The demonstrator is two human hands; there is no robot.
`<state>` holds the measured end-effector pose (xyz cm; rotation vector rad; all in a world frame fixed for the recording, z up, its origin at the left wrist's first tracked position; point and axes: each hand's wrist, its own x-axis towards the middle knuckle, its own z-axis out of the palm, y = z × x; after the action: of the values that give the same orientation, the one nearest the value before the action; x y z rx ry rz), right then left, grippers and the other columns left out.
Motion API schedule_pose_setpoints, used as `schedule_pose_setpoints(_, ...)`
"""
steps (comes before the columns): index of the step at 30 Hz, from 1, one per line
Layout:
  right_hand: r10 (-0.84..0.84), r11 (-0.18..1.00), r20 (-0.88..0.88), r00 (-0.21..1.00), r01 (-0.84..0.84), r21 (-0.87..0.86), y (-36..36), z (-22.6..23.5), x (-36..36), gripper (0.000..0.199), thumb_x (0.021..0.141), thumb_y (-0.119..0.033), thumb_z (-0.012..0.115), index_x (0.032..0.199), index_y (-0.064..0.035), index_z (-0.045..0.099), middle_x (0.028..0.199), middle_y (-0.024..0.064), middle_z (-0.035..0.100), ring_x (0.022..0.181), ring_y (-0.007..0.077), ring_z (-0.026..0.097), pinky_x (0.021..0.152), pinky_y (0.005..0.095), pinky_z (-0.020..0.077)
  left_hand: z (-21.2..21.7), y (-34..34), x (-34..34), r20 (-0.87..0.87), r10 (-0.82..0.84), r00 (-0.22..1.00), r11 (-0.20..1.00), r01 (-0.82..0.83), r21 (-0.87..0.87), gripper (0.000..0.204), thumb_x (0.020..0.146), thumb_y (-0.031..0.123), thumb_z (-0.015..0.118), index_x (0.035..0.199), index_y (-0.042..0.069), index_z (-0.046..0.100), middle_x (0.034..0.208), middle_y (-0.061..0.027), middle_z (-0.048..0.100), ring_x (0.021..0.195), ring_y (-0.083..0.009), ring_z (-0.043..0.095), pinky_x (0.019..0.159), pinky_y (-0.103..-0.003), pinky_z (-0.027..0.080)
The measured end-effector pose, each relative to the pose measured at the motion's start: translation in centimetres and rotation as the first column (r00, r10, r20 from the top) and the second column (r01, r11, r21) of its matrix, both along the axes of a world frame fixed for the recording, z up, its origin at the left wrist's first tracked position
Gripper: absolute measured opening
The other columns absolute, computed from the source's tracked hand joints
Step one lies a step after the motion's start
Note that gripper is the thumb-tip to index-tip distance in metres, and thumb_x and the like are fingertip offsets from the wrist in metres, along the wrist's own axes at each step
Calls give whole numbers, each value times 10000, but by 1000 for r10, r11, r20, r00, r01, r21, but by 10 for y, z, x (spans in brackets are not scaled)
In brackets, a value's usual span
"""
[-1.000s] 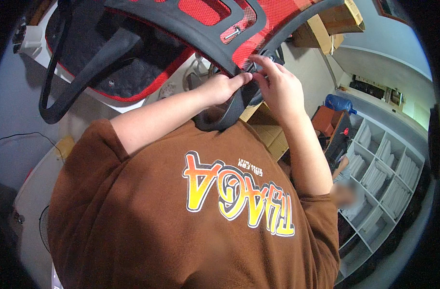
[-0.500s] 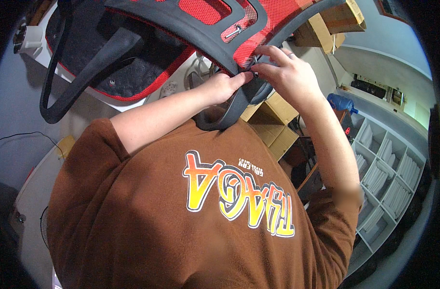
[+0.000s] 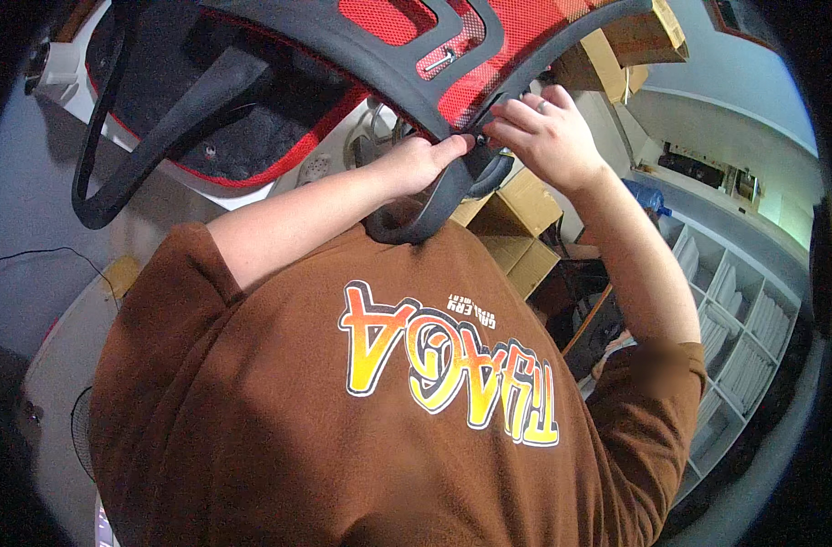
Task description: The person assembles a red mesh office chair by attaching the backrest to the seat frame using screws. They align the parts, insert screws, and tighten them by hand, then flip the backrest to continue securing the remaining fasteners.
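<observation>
A chair backrest (image 3: 543,23) of red mesh in a black plastic frame stands in front of my chest. My left hand (image 3: 420,166) is wrapped round a curved black plastic piece (image 3: 416,223) at the frame's lower corner, with the thumb pressed on the joint. Just right of that thumb, a small dark bolt-like part (image 3: 481,139) shows at the joint. My right hand (image 3: 548,137) is close beside it, fingers curled together; whatever they hold is hidden. A small metal bolt-like piece (image 3: 439,64) lies on the backrest's frame.
At the upper left, a black chair seat with red edging (image 3: 252,178) and a black armrest loop (image 3: 95,205) rest on a white surface. Cardboard boxes (image 3: 525,210) stand beyond my hands. On the right are a white compartment shelf (image 3: 735,337) and a blue water bottle (image 3: 648,196).
My right hand has shifted slightly right, away from the joint, and its elbow has swung outward. The bolt-like part shows more plainly. My left hand keeps its hold.
</observation>
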<state>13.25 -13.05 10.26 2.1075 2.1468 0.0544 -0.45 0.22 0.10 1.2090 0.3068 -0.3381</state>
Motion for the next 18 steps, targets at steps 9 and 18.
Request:
schedule_pose_setpoints(9,-252,949,3,968,246,199,-24,-27,-19,177,725,-316,658,801,-187,564,741,-31,508,679,146,545,665,327,384,4,4,1,-105,-75,992,997,72,-33,497,861,518,505,874,39,638,732,-23,611,617,-98,549,566,-245,428)
schedule_pose_setpoints(18,-423,771,-205,883,469,430,-34,-51,-43,211,659,-230,757,711,-125,582,632,7,508,593,204,505,580,319,380,6,1,2,-132,-53,990,991,36,-128,404,926,404,465,863,43,636,730,25,586,637,-63,526,595,-222,430)
